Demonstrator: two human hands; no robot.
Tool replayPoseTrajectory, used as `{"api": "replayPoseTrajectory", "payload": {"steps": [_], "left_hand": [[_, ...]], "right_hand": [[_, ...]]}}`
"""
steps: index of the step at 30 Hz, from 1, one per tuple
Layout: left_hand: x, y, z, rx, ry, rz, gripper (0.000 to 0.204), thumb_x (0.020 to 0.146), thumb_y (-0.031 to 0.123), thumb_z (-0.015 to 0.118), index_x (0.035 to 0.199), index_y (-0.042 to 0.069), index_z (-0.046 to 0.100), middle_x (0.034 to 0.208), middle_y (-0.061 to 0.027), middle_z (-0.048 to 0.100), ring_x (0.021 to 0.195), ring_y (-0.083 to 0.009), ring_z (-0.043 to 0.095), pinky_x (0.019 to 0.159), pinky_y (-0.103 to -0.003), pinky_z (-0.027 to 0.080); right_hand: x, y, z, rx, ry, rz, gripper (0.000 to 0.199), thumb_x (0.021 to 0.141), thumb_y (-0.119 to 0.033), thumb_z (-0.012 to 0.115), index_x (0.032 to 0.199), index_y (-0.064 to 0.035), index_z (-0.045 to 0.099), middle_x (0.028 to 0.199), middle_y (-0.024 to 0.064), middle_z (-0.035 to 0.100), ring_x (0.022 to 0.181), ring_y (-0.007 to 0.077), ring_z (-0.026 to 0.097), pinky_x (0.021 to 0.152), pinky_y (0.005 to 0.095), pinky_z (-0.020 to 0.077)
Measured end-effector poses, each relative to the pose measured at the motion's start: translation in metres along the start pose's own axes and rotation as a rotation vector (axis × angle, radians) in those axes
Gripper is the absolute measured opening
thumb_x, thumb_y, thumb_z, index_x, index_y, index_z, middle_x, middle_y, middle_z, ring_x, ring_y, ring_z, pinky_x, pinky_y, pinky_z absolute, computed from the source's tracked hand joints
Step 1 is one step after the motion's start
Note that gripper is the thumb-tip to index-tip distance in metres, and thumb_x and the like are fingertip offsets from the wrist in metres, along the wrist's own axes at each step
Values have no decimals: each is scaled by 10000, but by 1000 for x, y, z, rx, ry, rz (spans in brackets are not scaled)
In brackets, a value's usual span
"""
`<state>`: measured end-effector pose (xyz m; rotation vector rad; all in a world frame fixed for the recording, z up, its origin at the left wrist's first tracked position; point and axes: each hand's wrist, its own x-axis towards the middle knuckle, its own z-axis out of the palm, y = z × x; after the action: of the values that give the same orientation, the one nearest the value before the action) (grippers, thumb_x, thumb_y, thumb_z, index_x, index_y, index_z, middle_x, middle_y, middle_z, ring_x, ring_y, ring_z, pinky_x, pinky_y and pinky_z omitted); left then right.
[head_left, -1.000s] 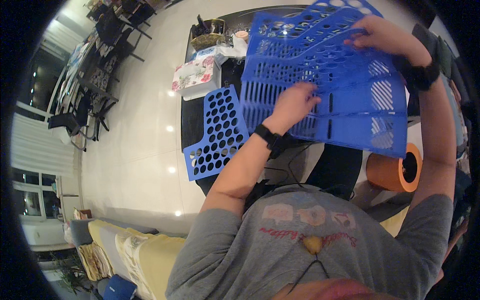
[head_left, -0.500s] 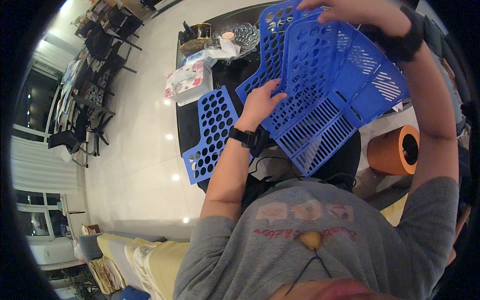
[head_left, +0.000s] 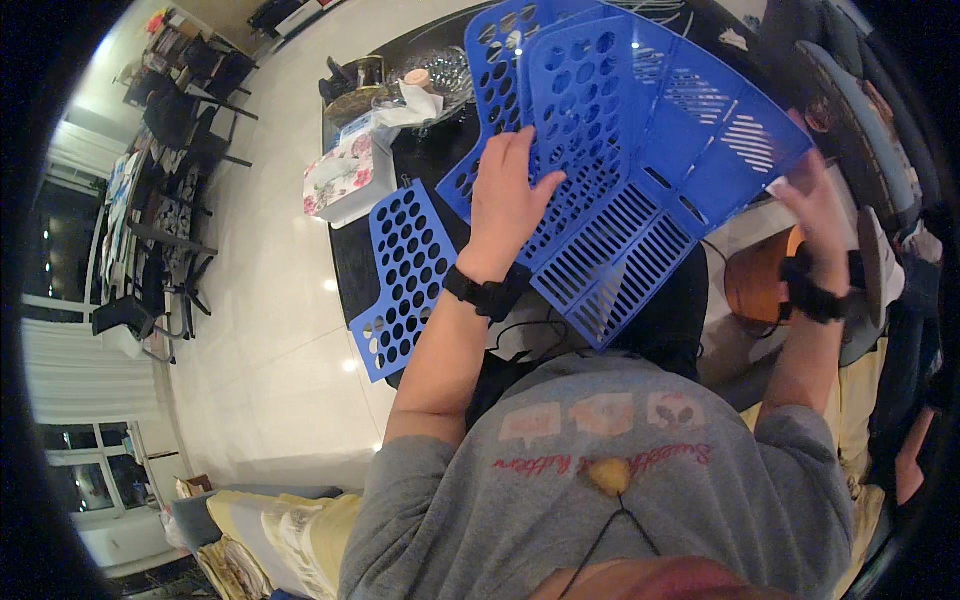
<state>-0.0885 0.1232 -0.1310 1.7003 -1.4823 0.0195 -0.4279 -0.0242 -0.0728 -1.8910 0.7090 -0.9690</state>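
A set of joined blue plastic panels [head_left: 690,130], like an unfolded file rack with round holes and slots, stands opened out over the black table. My left hand [head_left: 507,195] rests against its left part, fingers stretched and thumb apart. At the right-hand corner of the panels is my right hand [head_left: 815,210], smeared by motion; whether it grips the edge cannot be made out. A separate blue panel with round holes [head_left: 408,270] lies to the left of my left forearm. Both wrists wear black bands.
Left on the black table [head_left: 352,262] sit a floral tissue box [head_left: 345,180], a glass bowl [head_left: 455,85] and a gold-coloured container [head_left: 362,98]. An orange bin [head_left: 755,280] stands right of the table. Another person's legs [head_left: 850,120] show at the far right.
My right hand has come down from the top of the panels to their right corner. The panels appear further left in view. My left hand stays on them, its fingers straighter.
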Motion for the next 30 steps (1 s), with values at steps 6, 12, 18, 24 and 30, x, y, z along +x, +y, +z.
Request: {"api": "replayPoseTrajectory", "payload": {"steps": [6,12,18,24,30], "left_hand": [[2,0,15,-391,-216,-298,405,790,127,694,1158,21,562,812,-89,632,767,-198,619,716,-295,482],[-2,-14,7,-46,-179,-93,158,803,109,651,931,22,617,783,-166,577,689,-313,548,629,-327,446],[7,-50,3,75,63,-186,243,813,112,642,1024,5,587,855,-180,611,791,-354,582,722,-372,473],[-19,-38,2,292,301,51,454,790,51,653,1205,-8,478,1133,-188,535,1066,-361,488,939,-420,380],[-87,-11,31,288,-396,63,576,746,194,719,1257,40,501,1279,-213,472,1177,-367,451,982,-410,381]], "right_hand": [[-29,101,66,277,189,341,396,852,-172,668,1174,29,554,1105,71,610,962,156,587,822,282,490],[-31,117,98,290,247,393,341,896,-212,613,1104,54,570,1014,98,631,872,174,626,738,282,534],[-47,88,155,-190,187,118,269,895,-236,583,1020,1,614,898,196,657,817,310,654,711,365,497],[-66,70,191,-292,114,-140,544,760,-104,675,1265,-41,483,1287,180,491,1161,349,487,953,379,423],[-89,98,178,-320,113,32,461,715,-135,723,1133,-28,560,1098,144,538,1004,308,541,856,354,461]]}}
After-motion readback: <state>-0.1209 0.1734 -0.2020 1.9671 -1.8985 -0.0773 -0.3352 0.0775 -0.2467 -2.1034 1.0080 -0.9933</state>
